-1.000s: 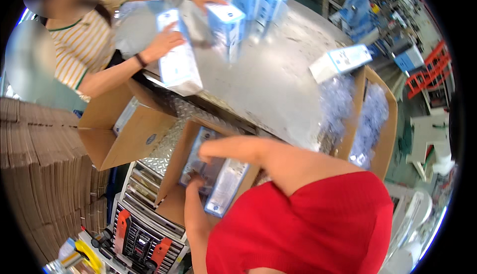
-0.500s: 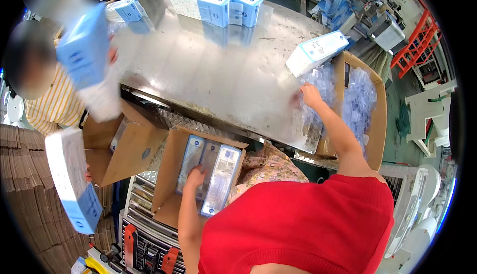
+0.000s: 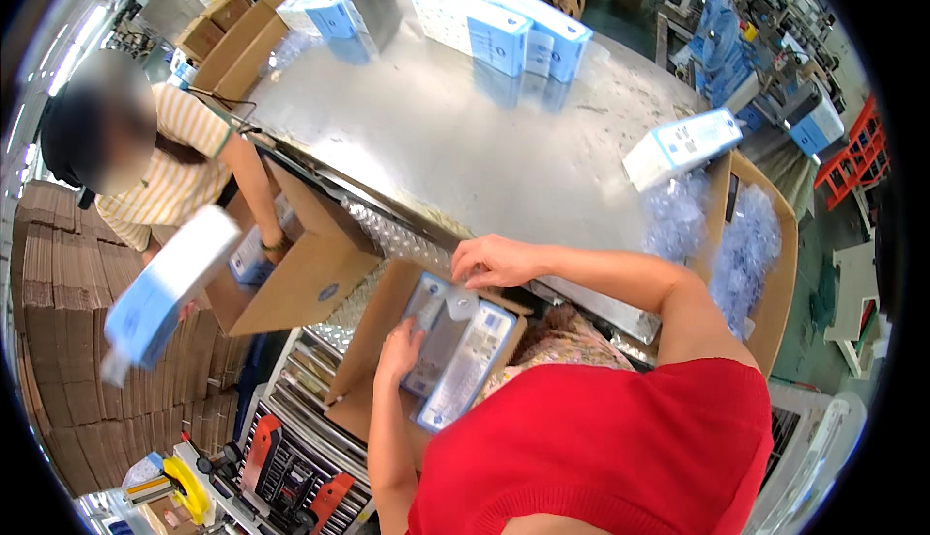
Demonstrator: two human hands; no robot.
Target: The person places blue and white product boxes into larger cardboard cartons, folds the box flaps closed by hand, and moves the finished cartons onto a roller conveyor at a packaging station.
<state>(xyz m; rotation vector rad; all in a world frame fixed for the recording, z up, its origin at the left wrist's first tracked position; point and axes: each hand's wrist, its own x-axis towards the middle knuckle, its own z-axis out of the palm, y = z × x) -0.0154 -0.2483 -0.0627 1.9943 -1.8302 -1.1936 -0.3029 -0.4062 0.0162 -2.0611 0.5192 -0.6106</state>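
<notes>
A cardboard carton (image 3: pixel 355 392) in front of me holds long blue-and-white boxes; one white-faced box (image 3: pixel 472 361) lies on its right side. My left hand (image 3: pixel 400 349) reaches into the carton, fingers extended against the boxes at its left, not plainly gripping anything. Above the carton's far side, my right hand (image 3: pixel 489 262) is closed with fingertips pinching a small clear plastic piece (image 3: pixel 461 302). That piece hangs over the gap between the boxes. Its exact shape is hard to make out.
A metal table (image 3: pixel 417 109) bears several blue-and-white boxes (image 3: pixel 475 31). At right, clear plastic pieces lie beside and inside an open carton (image 3: pixel 746 254). At left, a co-worker (image 3: pixel 184 147) handles a box (image 3: pixel 174 283) beside another carton (image 3: pixel 310 278). Stacked cardboard (image 3: pixel 77 341) stands behind.
My right hand has come from the plastic pieces at right to above the carton, now with a clear piece. My left hand stays inside. The co-worker has lowered one box into the other carton.
</notes>
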